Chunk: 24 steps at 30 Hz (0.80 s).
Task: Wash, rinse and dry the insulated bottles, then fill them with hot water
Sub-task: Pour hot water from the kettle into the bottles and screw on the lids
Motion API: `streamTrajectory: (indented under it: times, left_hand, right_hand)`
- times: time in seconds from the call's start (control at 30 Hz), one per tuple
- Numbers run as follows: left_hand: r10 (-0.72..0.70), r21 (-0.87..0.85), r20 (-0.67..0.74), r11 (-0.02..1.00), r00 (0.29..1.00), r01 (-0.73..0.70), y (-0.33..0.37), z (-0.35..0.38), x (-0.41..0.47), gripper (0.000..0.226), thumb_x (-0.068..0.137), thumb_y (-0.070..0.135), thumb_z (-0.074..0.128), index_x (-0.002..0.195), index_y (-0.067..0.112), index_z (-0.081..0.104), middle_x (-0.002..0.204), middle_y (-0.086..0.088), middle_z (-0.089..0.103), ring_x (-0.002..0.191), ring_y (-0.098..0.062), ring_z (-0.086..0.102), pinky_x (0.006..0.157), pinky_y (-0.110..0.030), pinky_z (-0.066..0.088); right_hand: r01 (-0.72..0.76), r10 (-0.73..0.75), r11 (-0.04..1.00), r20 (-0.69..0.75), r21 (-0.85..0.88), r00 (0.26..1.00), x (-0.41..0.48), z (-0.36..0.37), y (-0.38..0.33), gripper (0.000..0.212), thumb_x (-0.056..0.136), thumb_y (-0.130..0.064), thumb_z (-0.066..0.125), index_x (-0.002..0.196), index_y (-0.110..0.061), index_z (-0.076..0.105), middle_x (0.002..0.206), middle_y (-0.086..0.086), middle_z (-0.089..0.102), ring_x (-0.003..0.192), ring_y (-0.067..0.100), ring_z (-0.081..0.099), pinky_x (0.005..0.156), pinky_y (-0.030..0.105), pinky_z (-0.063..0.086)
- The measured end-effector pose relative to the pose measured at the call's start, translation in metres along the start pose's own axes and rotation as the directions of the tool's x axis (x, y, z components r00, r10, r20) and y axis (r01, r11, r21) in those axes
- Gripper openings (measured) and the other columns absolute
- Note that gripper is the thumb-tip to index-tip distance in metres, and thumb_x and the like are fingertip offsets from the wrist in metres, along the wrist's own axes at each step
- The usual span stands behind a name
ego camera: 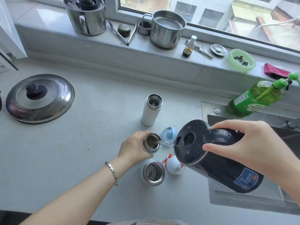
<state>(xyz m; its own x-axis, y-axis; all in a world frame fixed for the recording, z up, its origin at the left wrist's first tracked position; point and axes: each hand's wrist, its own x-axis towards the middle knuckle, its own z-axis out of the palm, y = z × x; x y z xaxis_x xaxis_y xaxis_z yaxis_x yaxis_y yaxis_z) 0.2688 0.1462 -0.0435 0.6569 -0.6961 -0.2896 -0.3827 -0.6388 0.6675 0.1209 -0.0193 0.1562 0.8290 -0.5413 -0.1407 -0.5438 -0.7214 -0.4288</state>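
Now, left hand (133, 148): grips open bottle (151, 142) upright on counter (97, 135)
Right hand (248, 143): holds tilted kettle (211, 159), water streaming into it
Neighbours: white bottle (151, 109) behind, third bottle (153, 172) in front
Edge: sink rim (209, 106) under kettle
Room: counter leftward toward pot lid (39, 98)

Bright daylight comes through the window (227, 12) at the top, leaving soft shadows on the pale table (81, 143). Glare glints on the steel lid (53, 101). Wide-angle distortion curves the edges; detail is mostly sharp.

Open counter (84, 143) left of bottles (151, 109)
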Motion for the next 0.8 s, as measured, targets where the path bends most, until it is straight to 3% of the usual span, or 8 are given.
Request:
streamTrajectory:
  times: [0.27,0.4,0.47,0.53,0.63,0.8]
  left_hand:
    - [0.009,-0.012,-0.005,1.000,1.000,-0.009,-0.002,0.002,0.002,0.073,0.062,0.029,0.079,0.129,0.035,0.049,0.128,0.015,0.053,0.118,-0.008,0.049,0.092,-0.024,0.041]
    - [0.013,-0.015,-0.008,1.000,1.000,-0.013,-0.001,0.003,0.003,0.073,0.062,0.029,0.079,0.129,0.035,0.049,0.128,0.016,0.052,0.118,-0.008,0.049,0.092,-0.023,0.040]
    - [0.013,-0.022,-0.013,1.000,1.000,-0.013,-0.001,0.003,0.004,0.073,0.062,0.029,0.080,0.128,0.035,0.049,0.127,0.016,0.053,0.117,-0.008,0.049,0.092,-0.024,0.041]
    - [0.010,-0.050,-0.025,0.999,1.000,-0.011,-0.001,0.004,0.004,0.074,0.061,0.029,0.081,0.128,0.033,0.050,0.126,0.014,0.054,0.117,-0.009,0.050,0.093,-0.026,0.042]
    - [0.009,-0.115,-0.051,0.993,0.999,-0.015,0.001,0.005,0.006,0.076,0.058,0.028,0.084,0.127,0.032,0.052,0.124,0.012,0.056,0.115,-0.009,0.051,0.094,-0.028,0.043]
    - [-0.040,-0.356,-0.118,0.934,0.992,-0.004,0.005,0.002,0.008,0.062,0.056,0.025,0.087,0.110,0.038,0.059,0.107,0.017,0.063,0.102,0.000,0.054,0.090,-0.030,0.048]
  right_hand:
    - [0.002,-0.002,1.000,0.003,0.015,1.000,0.000,0.006,0.005,0.030,0.046,-0.053,0.076,0.073,-0.045,0.065,0.061,-0.020,0.065,0.064,0.001,0.058,0.059,0.021,0.048]
    - [-0.020,0.020,0.998,-0.007,0.062,1.000,0.000,0.016,0.010,0.028,0.046,-0.052,0.076,0.069,-0.048,0.061,0.069,-0.031,0.062,0.066,-0.001,0.057,0.056,0.016,0.044]
    - [-0.034,0.036,0.994,-0.020,0.102,0.999,0.000,0.023,0.014,0.027,0.047,-0.050,0.077,0.069,-0.046,0.063,0.068,-0.029,0.063,0.066,-0.002,0.059,0.059,0.021,0.046]
    - [-0.043,0.050,0.984,-0.037,0.173,0.998,-0.002,0.032,0.021,0.027,0.048,-0.045,0.081,0.071,-0.043,0.067,0.069,-0.026,0.066,0.067,-0.002,0.062,0.062,0.023,0.050]
    - [-0.048,0.077,0.933,-0.068,0.358,0.995,-0.005,0.044,0.031,0.033,0.051,-0.027,0.087,0.077,-0.038,0.071,0.073,-0.022,0.069,0.071,0.000,0.065,0.068,0.015,0.051]
    - [-0.046,0.174,0.812,-0.167,0.581,0.971,-0.007,0.061,0.045,0.048,0.052,-0.006,0.087,0.076,-0.043,0.070,0.073,-0.022,0.070,0.066,-0.004,0.064,0.064,0.003,0.046]
